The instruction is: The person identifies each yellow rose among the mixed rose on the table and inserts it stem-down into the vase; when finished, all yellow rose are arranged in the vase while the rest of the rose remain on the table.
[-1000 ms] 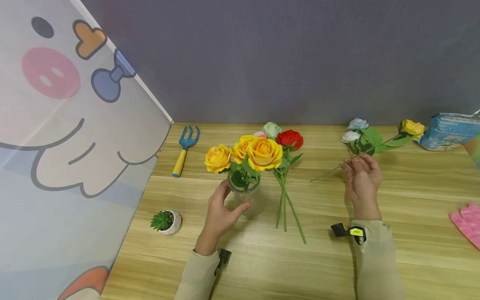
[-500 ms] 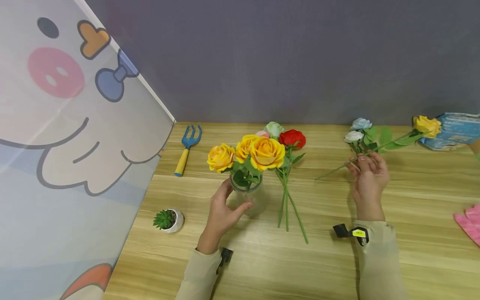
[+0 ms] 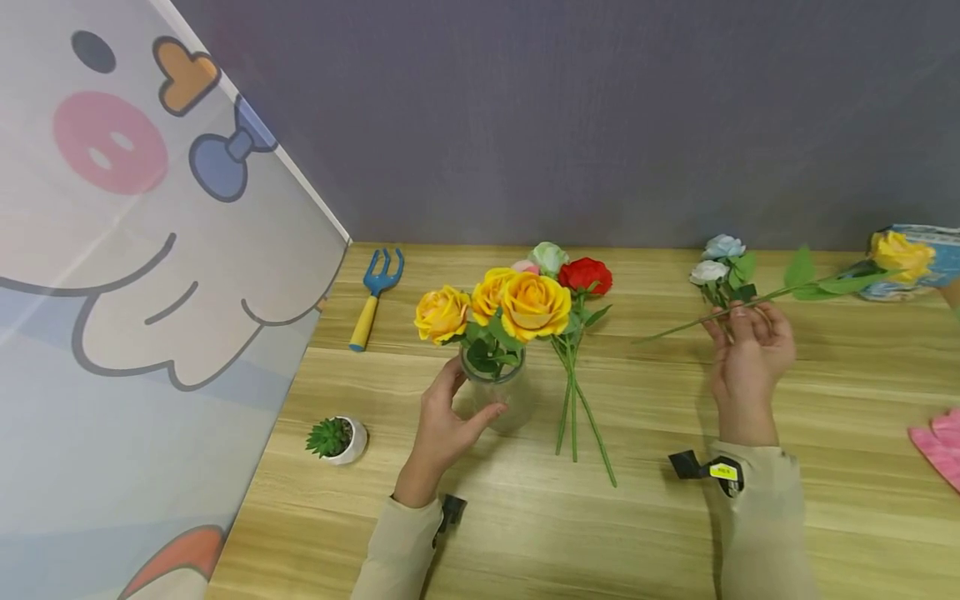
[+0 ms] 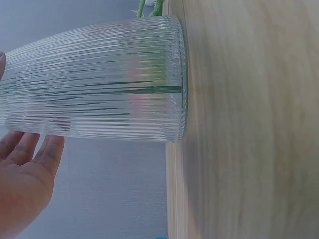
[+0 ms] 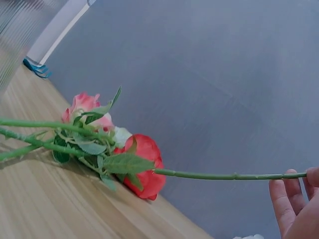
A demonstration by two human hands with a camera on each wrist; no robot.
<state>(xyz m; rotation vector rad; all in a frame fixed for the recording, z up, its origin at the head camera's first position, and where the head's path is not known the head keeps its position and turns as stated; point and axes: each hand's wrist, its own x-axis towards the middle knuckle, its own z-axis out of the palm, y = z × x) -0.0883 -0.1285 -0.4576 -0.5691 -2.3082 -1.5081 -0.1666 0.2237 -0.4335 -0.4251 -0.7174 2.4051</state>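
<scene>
My left hand (image 3: 438, 425) grips the side of a ribbed clear glass vase (image 4: 99, 82), thumb on the near side. The vase stands upright on the table with three yellow roses (image 3: 535, 306) in it. My right hand (image 3: 752, 358) pinches the green stem of another yellow rose (image 3: 902, 257); its bloom points right and the stem's cut end left. In the right wrist view that stem (image 5: 219, 176) runs level from the fingertips. Right beside the vase lie a red rose (image 3: 585, 276), a pale green rose (image 3: 548, 257) and a partly hidden pink one, stems crossing.
A pale blue flower (image 3: 723, 247) and a white flower (image 3: 708, 272) lie behind my right hand. At the back right is a blue bag (image 3: 947, 265). A pink glove-like item (image 3: 937, 446) lies far right. Left are a hand fork (image 3: 375, 296) and a potted succulent (image 3: 337, 440).
My right hand has shifted right with the yellow rose, whose bloom has swung right and now overlaps the blue bag. My left hand and the vase hold their place.
</scene>
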